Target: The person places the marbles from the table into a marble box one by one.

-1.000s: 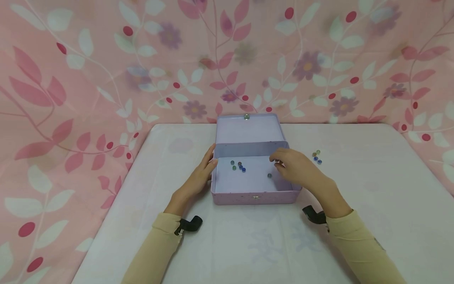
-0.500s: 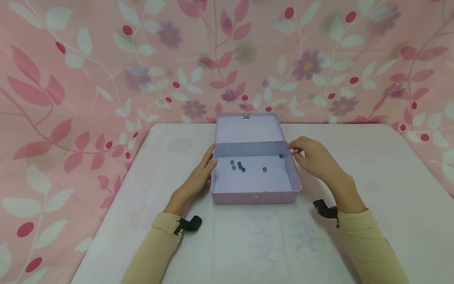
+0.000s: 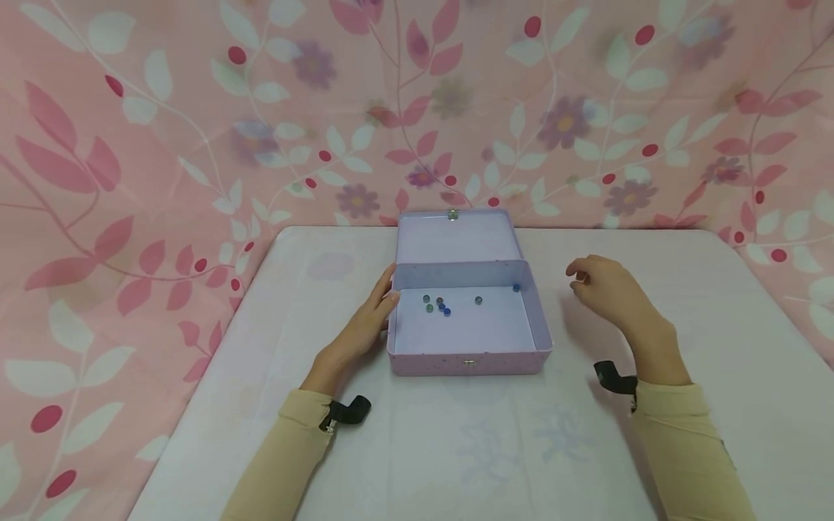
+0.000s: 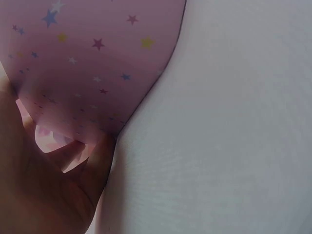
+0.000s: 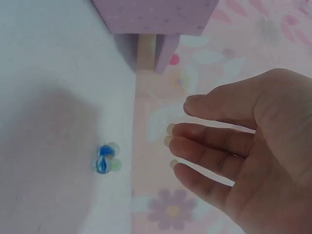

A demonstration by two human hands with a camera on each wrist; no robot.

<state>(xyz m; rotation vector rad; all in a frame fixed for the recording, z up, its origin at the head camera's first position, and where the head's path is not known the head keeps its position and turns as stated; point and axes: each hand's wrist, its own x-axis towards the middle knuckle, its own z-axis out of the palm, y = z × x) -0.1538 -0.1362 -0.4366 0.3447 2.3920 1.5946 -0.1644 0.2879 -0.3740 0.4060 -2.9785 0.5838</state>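
An open purple tin box with a star pattern stands on the table, its lid tilted back. Inside lie several glass marbles: a small group at the left, a greenish one near the middle and a blue one at the back right corner. My left hand rests against the box's left side, thumb at the rim. To the right of the box, my right hand hovers with loosely bent fingers and nothing in them. In the right wrist view, several marbles lie together on the table.
A white cloth covers the table. Behind it hangs a pink curtain with leaves and flowers, close to the back of the lid. Black wrist cameras sit at both cuffs.
My right hand has left the inside of the box and moved right, over the outside marbles. A blue marble shows at the back right corner, and the greenish one has rolled back and left.
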